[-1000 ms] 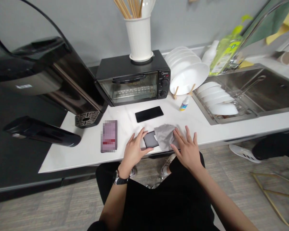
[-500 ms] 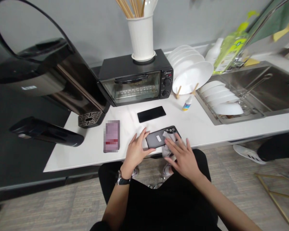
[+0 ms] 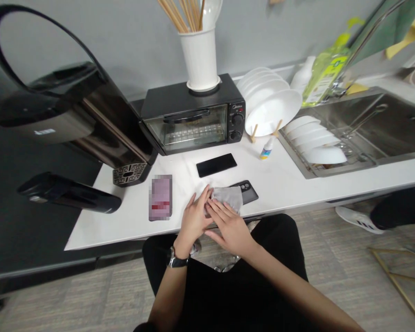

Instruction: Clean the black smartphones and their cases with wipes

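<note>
Purple item [image 3: 161, 198], pixelated so can't ID: flat on the desk [image 3: 124, 226], same spot as before.

Left hand [image 3: 193, 222]: thumb and fingers spread around the left end of the dark grey phone [image 3: 251, 195]. Contact is hidden by cloth and right fingers, so can't tell if it's actually clamped. Hasn't moved.

Black phone [image 3: 216, 165]: flat on desk behind the hands, untouched, unchanged.

Grey cloth [image 3: 230, 196]: the big change. Half a second ago it was bunched near the camera end; now it's spread over the left and middle of the grey phone. White label's covered.

Right hand [image 3: 233, 230]: went left with the cloth. Fingers extended, side by side, laid flat on it, tips up against the left hand. Not clamped.

Grey phone: back up on the desk near the front edge, position unchanged. Camera end sticks out bare on the right. I'd read this as the left end of a wiping stroke.

Small spray bottle [image 3: 267, 148]: upright, off to the right, untouched.
</note>
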`<action>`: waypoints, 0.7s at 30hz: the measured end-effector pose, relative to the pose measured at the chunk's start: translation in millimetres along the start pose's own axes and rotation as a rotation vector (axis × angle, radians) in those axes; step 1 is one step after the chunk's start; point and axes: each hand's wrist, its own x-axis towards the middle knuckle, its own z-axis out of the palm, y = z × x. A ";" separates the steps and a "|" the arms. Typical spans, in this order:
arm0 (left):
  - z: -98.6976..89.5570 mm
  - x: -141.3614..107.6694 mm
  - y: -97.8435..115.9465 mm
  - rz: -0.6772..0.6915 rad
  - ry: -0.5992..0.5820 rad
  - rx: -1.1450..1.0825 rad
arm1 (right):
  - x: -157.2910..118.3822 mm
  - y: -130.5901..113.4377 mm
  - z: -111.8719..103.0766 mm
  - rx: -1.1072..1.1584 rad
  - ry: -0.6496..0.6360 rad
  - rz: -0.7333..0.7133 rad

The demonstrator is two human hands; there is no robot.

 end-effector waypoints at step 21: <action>-0.3 -0.5 -0.9 -0.015 0.026 -0.068 | -3.7 23.4 -16.1 -0.136 0.052 0.142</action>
